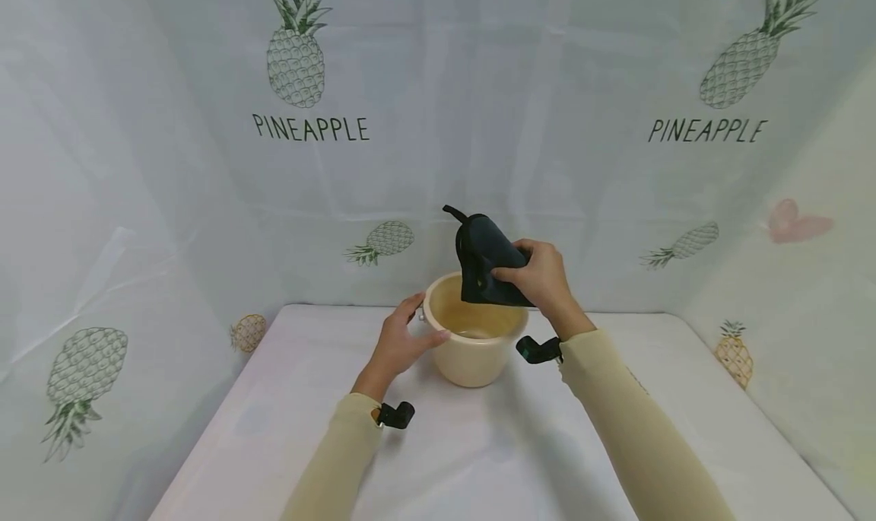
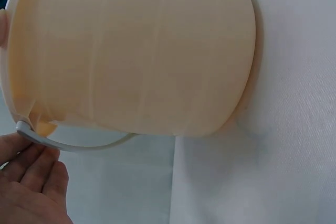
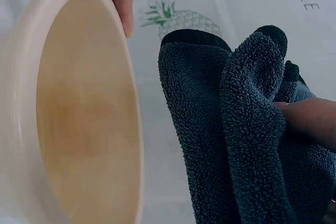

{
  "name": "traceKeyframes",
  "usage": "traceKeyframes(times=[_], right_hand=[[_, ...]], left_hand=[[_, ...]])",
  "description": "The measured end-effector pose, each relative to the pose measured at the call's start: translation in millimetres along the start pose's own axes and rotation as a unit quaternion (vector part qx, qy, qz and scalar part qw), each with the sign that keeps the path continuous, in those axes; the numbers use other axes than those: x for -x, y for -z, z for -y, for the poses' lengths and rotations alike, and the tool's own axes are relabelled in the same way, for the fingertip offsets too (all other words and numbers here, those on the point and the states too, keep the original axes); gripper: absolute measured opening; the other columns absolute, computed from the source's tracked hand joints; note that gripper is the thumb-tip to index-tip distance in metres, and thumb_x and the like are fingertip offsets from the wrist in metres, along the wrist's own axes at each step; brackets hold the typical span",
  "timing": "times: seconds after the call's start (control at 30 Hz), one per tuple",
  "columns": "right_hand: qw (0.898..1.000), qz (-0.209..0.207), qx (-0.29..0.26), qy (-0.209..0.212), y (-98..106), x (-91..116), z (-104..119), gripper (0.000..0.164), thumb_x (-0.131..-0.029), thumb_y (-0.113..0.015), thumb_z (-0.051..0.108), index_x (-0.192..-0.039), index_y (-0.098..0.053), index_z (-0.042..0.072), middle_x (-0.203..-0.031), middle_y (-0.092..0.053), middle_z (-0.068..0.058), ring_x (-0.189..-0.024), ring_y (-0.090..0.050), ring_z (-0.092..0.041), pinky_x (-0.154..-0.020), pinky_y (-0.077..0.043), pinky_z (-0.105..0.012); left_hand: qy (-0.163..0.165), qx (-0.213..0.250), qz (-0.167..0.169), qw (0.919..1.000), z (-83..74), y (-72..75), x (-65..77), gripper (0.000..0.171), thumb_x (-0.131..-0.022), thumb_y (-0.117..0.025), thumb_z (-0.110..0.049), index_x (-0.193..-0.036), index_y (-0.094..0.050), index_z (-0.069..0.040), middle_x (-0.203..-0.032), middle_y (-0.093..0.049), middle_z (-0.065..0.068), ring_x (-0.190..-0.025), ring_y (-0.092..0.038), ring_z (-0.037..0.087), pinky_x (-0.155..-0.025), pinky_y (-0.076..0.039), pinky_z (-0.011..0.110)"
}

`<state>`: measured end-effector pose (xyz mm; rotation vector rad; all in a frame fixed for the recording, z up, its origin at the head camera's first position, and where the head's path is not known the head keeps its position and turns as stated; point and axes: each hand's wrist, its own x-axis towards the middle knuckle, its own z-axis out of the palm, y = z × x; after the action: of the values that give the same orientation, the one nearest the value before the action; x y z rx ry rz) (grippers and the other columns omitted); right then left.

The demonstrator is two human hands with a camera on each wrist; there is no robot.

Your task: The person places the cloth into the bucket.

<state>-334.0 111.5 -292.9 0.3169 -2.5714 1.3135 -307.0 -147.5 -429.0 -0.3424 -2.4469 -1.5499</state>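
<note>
A cream plastic bucket [image 1: 472,361] stands upright on the table, its pale handle [image 2: 84,147] hanging down on the left side. My left hand [image 1: 404,338] holds the bucket by its rim, with the thumb over the near edge and the fingers around the left side by the handle joint. Above the bucket's right part, my right hand [image 1: 541,274] grips a folded dark blue towel [image 1: 489,251] with black edging and a black loop sticking up. In the right wrist view, the thumb presses into the terry folds of the towel [image 3: 205,114], beside the bucket opening [image 3: 89,114].
A white cloth covers the table [image 1: 308,369]. Behind it and at both sides hang pale curtains [image 1: 479,110] printed with pineapples; the back curtain is close behind the bucket. A small black wrist camera [image 1: 397,414] is strapped at each wrist.
</note>
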Motion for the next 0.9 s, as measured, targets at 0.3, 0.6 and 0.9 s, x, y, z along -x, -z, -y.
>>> traceKeyframes(times=[0.3, 0.6, 0.9], right_hand=[[1.000, 0.010, 0.010, 0.005, -7.6, -3.3, 0.7, 0.048, -0.087, -0.084, 0.018, -0.128, -0.069, -0.002, -0.123, -0.068, -0.022, -0.110, -0.065, -0.039, -0.098, -0.059, -0.053], [0.999, 0.029, 0.032, 0.010, -16.7, -7.5, -4.3, 0.045, -0.085, -0.085, 0.018, -0.123, -0.071, -0.002, -0.119, -0.071, -0.021, -0.107, -0.066, -0.037, -0.095, -0.060, -0.051], [0.995, 0.065, 0.079, 0.009, -29.2, -14.2, -14.8, 0.043, -0.083, -0.087, 0.018, -0.119, -0.073, -0.002, -0.117, -0.071, -0.022, -0.105, -0.066, -0.037, -0.092, -0.060, -0.050]], left_hand=[[0.017, -0.007, 0.002, 0.9998, -0.8, 0.1, -0.1, 0.095, -0.085, -0.089, -0.041, -0.162, -0.041, -0.011, -0.166, -0.040, 0.008, -0.153, -0.037, 0.030, -0.123, -0.036, 0.052], [-0.002, -0.012, 0.008, 0.9999, 0.1, 1.9, -2.8, 0.095, -0.086, -0.087, -0.045, -0.162, -0.042, -0.013, -0.165, -0.041, 0.006, -0.153, -0.038, 0.028, -0.123, -0.036, 0.050], [-0.007, -0.005, 0.007, 0.9999, 1.4, 2.8, -1.4, 0.093, -0.087, -0.087, -0.042, -0.162, -0.042, -0.013, -0.165, -0.042, 0.006, -0.153, -0.038, 0.028, -0.123, -0.035, 0.051]])
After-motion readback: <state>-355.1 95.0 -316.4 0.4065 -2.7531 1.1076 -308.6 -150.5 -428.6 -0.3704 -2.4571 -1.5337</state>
